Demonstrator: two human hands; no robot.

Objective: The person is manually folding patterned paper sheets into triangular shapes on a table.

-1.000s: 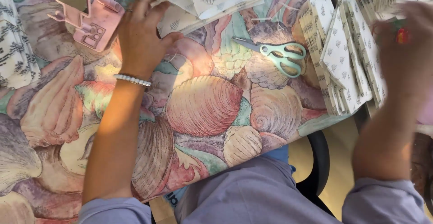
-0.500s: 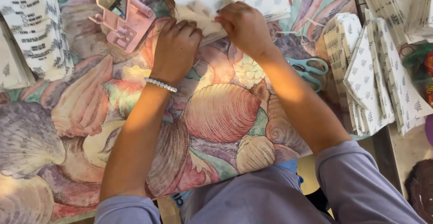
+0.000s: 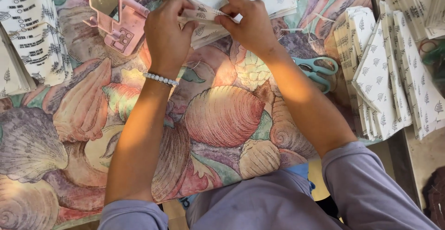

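Your left hand [image 3: 167, 33] and right hand [image 3: 248, 21] meet at the top centre of the frame, forearms angled inward, fingers pinched shut on a folded strip of white leaf-printed fabric [image 3: 201, 14]. A pink stand mirror [image 3: 116, 19] sits just left; teal-handled scissors [image 3: 317, 70] lie to the right on the shell-patterned tablecloth [image 3: 222, 119]. The strip is narrow, creased and held above more printed cloth.
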